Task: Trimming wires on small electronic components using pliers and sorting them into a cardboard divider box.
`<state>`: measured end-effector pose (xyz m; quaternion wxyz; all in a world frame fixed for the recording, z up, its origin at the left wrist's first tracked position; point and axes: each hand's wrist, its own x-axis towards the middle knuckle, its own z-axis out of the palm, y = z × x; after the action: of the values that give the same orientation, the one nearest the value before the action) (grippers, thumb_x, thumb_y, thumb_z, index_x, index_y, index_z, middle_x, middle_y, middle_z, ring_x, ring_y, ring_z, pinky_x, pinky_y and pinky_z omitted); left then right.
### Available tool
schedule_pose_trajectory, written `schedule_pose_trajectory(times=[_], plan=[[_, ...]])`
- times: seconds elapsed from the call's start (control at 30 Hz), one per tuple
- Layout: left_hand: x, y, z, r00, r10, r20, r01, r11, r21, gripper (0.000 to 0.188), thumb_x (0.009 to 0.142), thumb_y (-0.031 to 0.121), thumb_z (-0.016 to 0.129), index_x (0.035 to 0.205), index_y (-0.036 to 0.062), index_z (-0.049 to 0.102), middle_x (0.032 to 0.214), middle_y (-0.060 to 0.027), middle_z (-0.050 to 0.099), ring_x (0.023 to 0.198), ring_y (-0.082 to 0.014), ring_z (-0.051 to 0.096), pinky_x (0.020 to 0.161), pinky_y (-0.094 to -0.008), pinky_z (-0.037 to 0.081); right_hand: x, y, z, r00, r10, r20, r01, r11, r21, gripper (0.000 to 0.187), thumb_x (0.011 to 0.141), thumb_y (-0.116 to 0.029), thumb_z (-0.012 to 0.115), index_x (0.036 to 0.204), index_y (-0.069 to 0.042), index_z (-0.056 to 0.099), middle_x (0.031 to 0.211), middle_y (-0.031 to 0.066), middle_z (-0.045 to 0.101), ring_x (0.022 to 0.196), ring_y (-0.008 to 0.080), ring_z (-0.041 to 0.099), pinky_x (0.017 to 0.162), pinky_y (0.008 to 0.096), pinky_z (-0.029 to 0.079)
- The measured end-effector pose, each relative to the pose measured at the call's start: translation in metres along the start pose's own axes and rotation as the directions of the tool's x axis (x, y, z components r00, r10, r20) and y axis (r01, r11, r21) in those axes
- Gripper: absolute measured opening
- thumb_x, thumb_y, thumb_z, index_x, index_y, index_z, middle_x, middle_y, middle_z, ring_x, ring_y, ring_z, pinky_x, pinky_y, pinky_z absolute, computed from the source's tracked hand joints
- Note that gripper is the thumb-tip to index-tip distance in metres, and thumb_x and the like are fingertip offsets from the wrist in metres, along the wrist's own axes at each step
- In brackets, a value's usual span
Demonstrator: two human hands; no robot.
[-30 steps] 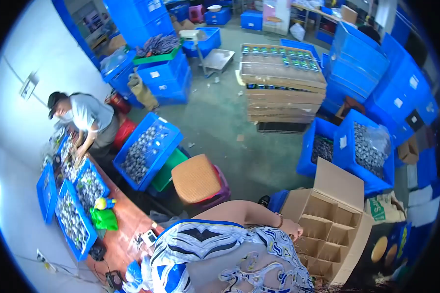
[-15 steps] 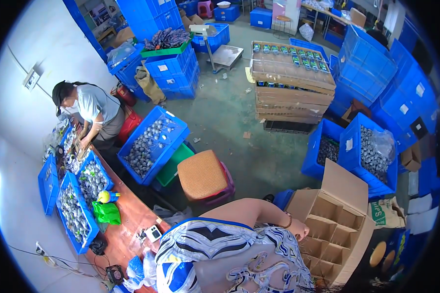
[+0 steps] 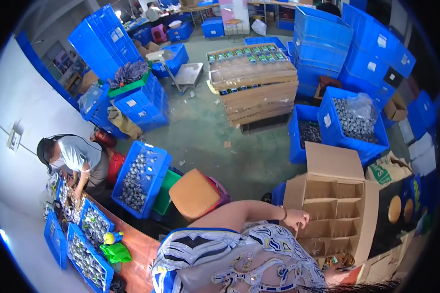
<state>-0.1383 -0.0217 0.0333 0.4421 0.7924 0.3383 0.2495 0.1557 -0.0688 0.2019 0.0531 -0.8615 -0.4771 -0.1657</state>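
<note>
An open cardboard carton [image 3: 333, 168] with cardboard dividers stands at my right side. Over its near left edge hangs my left hand [image 3: 296, 219], fingers loosely bent and a little apart, with nothing visible in it. My right hand [image 3: 334, 274] is low at the carton's near end, partly cut off by shadow and the lower edge of the view. Small brownish, shiny items [image 3: 346, 260] lie at its fingers; I cannot make out their kind. The other compartments in view show bare cardboard.
A stool with an orange-tan seat [image 3: 194, 194] stands ahead. Blue crates of round silvery pieces sit left [image 3: 141, 180] and right [image 3: 353, 119]. Stacked cardboard trays [image 3: 259, 105] stand farther off. At the red-brown bench [image 3: 137, 244], a co-worker [image 3: 78, 161] bends over small parts.
My view has swung, shifting the room in the picture. My right hand has come into view at the carton's near end with the brownish items. My left hand stays by the carton's edge.
</note>
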Motion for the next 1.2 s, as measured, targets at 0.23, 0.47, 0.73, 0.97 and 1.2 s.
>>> schedule_pose_trajectory(times=[0.23,0.47,0.73,0.97,1.2], plan=[[0.000,0.008,0.001,0.999,-0.014,0.033,0.012,0.998,0.054,0.027,0.066,0.015,0.078,0.090,0.0120,0.067,0.115,-0.0067,0.049,0.111,-0.0259,0.049,0.087,-0.0391,0.046,-0.018,0.014,-0.007,0.797,-0.194,-0.572,0.166,0.981,-0.101,0.069,0.076,-0.040,0.073,0.123,0.005,0.049,0.113,0.0234,0.057,0.101,0.0393,0.057,0.087,0.0449,0.046],[0.000,0.002,0.003,1.000,-0.020,0.017,0.019,0.999,0.043,0.029,0.064,0.015,0.079,0.090,0.0123,0.067,0.114,-0.0065,0.050,0.110,-0.0260,0.049,0.088,-0.0395,0.045,0.020,0.037,0.110,0.803,-0.048,-0.595,0.399,0.785,0.475,0.060,0.079,-0.029,0.072,0.122,0.005,0.048,0.113,0.0220,0.057,0.101,0.0335,0.058,0.086,0.0413,0.047],[0.007,-0.008,0.007,0.999,0.036,0.013,-0.037,0.997,0.064,0.032,0.062,0.014,0.079,0.091,0.0118,0.067,0.113,-0.0082,0.051,0.109,-0.0274,0.050,0.088,-0.0392,0.045,-0.006,-0.022,0.095,0.999,-0.009,-0.032,0.033,0.298,0.954,0.057,0.078,0.000,0.069,0.128,0.004,0.041,0.121,0.0178,0.050,0.105,0.0287,0.055,0.088,0.0377,0.048],[0.002,0.001,0.005,0.997,0.067,-0.025,-0.063,0.990,0.122,0.032,0.062,0.014,0.077,0.092,0.0095,0.067,0.115,-0.0097,0.052,0.109,-0.0297,0.050,0.088,-0.0402,0.045,-0.055,-0.067,0.080,0.954,-0.289,-0.086,0.207,0.422,0.883,0.077,0.059,-0.010,0.076,0.126,0.007,0.042,0.116,0.0262,0.046,0.107,0.0458,0.045,0.093,0.0503,0.037],[0.002,0.008,0.004,1.000,-0.015,0.001,0.015,0.993,0.119,0.030,0.063,0.015,0.076,0.091,0.0079,0.067,0.117,-0.0092,0.052,0.111,-0.0304,0.049,0.088,-0.0409,0.045,-0.074,-0.064,0.055,0.828,-0.557,0.063,0.330,0.575,0.749,0.064,0.058,-0.002,0.070,0.117,0.004,0.047,0.116,0.0208,0.047,0.110,0.0411,0.047,0.093,0.0444,0.040]])
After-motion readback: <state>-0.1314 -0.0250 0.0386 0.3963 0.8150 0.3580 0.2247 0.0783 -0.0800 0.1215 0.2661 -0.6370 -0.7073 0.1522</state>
